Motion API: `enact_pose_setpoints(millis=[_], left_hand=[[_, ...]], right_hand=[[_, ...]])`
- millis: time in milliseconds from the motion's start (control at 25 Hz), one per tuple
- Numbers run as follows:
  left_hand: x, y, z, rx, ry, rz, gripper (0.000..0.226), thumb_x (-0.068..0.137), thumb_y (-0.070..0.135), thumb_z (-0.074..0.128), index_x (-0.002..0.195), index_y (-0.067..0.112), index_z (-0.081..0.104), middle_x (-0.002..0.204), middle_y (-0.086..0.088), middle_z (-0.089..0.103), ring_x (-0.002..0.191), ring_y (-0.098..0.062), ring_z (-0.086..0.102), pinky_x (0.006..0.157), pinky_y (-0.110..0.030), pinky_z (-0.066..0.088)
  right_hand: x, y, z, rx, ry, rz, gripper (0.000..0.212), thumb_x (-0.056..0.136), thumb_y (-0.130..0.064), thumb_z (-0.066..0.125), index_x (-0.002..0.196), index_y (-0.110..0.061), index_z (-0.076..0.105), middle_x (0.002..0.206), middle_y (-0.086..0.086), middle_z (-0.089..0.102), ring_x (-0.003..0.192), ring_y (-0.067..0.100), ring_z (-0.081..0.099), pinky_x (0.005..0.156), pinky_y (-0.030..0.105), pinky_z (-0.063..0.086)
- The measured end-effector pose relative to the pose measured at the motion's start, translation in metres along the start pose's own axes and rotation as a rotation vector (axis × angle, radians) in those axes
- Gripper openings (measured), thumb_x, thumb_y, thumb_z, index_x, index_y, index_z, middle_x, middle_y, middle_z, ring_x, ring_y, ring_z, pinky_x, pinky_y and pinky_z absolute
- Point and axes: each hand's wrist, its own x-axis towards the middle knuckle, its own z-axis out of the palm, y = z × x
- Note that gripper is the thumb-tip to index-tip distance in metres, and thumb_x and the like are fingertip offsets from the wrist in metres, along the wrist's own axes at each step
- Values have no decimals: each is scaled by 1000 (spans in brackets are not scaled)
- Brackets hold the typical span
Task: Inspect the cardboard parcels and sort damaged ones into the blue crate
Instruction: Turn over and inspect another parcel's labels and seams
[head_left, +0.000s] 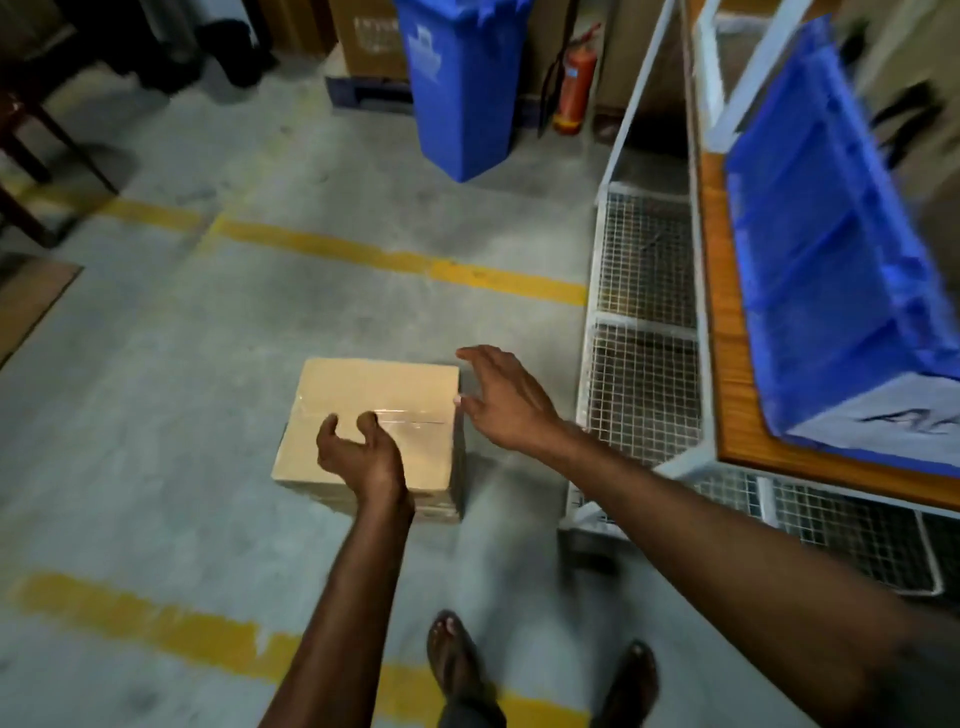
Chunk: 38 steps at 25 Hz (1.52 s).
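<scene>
A taped cardboard parcel (374, 395) lies on the concrete floor, seemingly on top of another parcel whose edge shows underneath. My left hand (361, 452) hovers over the parcel's near side with fingers curled and apart, holding nothing. My right hand (501, 397) is spread open just beside the parcel's right edge, thumb close to the top corner. The blue crate (810, 270) stands on a wooden tabletop at the right, a white label on its near end.
A white wire-mesh trolley (644, 332) stands between the parcel and the wooden table (727, 332). A tall blue bin (467, 88), a red fire extinguisher (574, 88) and cartons stand at the back. Yellow lines cross the floor. My feet in sandals (457, 670) are below.
</scene>
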Motion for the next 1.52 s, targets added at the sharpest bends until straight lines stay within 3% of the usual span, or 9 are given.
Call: enact_pose_setpoints(millis=[160,400,520,640,760,920,1120,1360,1520], left_hand=[[70,-50,-1,-53,135,-437,89,95,38,73,157,-2,23,161,-21,27,142,-36,42,110,-38,39],[136,-122,10,-237,-19,-589,90,90,23,79,158,14,22,148,-6,50,125,-25,53,107,-42,46],[143,-134,4,-290,-122,-669,76,88,17,79,152,16,38,142,-6,55,118,-23,52,98,-43,47],[128,-130,-12,-314,-124,-570,71,87,22,81,149,23,45,139,-1,60,121,-20,56,110,-49,46],[85,-114,-39,-193,-70,-425,62,93,43,73,148,24,50,137,2,61,123,-22,59,110,-46,47],[-11,-104,-82,118,-101,-243,70,89,75,54,149,38,49,149,-7,49,131,-34,53,112,-52,44],[-165,-108,-107,209,-168,-51,60,97,71,46,149,41,50,147,-5,49,135,-33,49,115,-49,40],[-362,-151,-99,212,-470,48,73,83,90,41,141,48,55,137,14,65,128,-20,59,114,-51,44],[-496,-147,-59,143,-758,124,66,88,79,54,137,36,63,130,14,69,124,-14,63,113,-50,46]], right_hand=[[98,-14,85,-141,-169,49,77,101,-43,59,161,-13,22,171,9,15,157,27,10,125,43,20],[182,12,175,-292,-371,226,87,102,-61,42,165,-20,-3,173,3,-5,159,27,-5,124,60,4],[180,21,193,-326,-332,244,94,96,-71,43,165,-20,4,170,7,13,156,31,10,121,65,8],[152,11,182,-353,-180,265,91,91,-81,35,159,-21,26,154,16,35,142,35,29,114,58,20],[81,2,149,-231,-30,361,85,89,-86,32,138,-19,50,139,14,45,131,35,38,104,52,29],[-52,9,86,79,13,475,72,89,-76,54,132,-20,45,137,8,55,121,34,57,97,44,47],[-230,55,25,219,52,521,68,94,-59,63,147,-23,42,145,5,57,128,29,57,97,37,45],[-456,151,-42,414,447,665,57,81,-70,66,110,-23,52,98,-8,68,93,22,67,71,35,50],[-570,215,-111,403,715,769,50,85,-62,71,111,-25,50,99,-5,68,96,28,68,74,38,51]])
